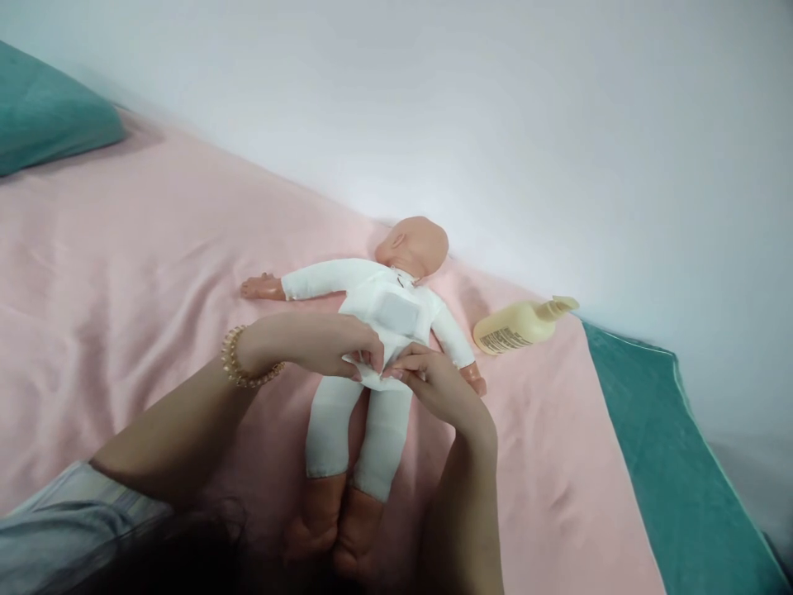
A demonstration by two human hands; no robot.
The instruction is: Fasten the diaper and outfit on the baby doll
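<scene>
A baby doll (pixel 358 285) with a white cloth body lies on the pink sheet, its bald head turned to one side and its legs toward me. A greyish rectangular patch (pixel 398 314) shows on its upper back. My left hand (pixel 331 340), with a beaded bracelet at the wrist, pinches the white fabric at the doll's lower back. Close beside it, my right hand (pixel 439 382) also has its fingertips closed on that fabric. The fingers partly hide the spot they grip.
To the right of the doll, a yellow pump bottle (pixel 514 328) lies on its side. The pink sheet (pixel 154 273) spreads under everything. A green pillow (pixel 55 107) is at the far left, green cloth (pixel 669 446) at the right, and a white wall (pixel 496 124) behind.
</scene>
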